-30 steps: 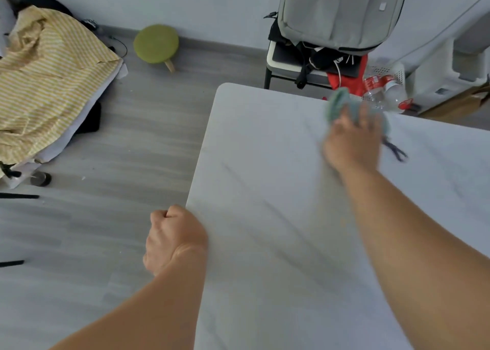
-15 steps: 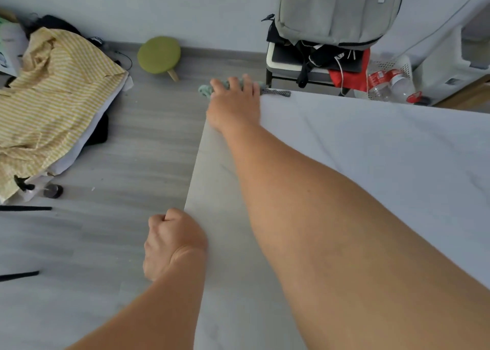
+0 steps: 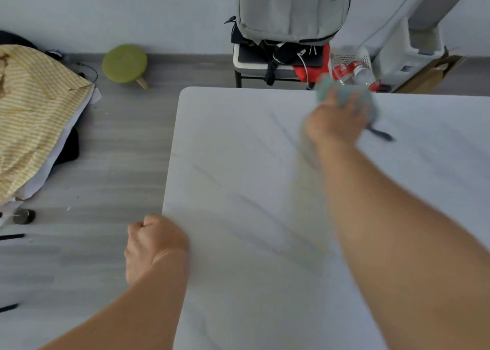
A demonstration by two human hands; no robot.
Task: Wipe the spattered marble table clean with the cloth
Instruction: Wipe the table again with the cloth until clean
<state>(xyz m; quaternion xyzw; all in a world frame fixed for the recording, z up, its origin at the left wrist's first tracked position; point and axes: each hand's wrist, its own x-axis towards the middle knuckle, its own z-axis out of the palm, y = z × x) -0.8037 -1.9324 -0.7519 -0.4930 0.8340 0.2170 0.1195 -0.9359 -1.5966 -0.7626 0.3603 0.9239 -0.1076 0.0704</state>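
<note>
The white marble table (image 3: pixel 238 148) with faint grey veins fills the right and lower part of the head view. My right hand (image 3: pixel 335 123) presses a pale green cloth (image 3: pixel 344 95) onto the tabletop near its far edge; both are blurred by motion. A dark strand of the cloth (image 3: pixel 381 134) trails to the right of the hand. My left hand (image 3: pixel 152 243) is a closed fist at the table's left edge, holding nothing. No spatter shows on the marble.
A chair (image 3: pixel 252 65) with a grey backpack (image 3: pixel 291 7) and dark items stands behind the table. Plastic bottles (image 3: pixel 352 71) lie in a white basket at the back right. On the floor to the left are a green stool (image 3: pixel 124 63) and a yellow striped sheet (image 3: pixel 31 116).
My right hand swept the cloth from the table's far left corner back to the right along the far edge. The left fist stayed at the left edge.
</note>
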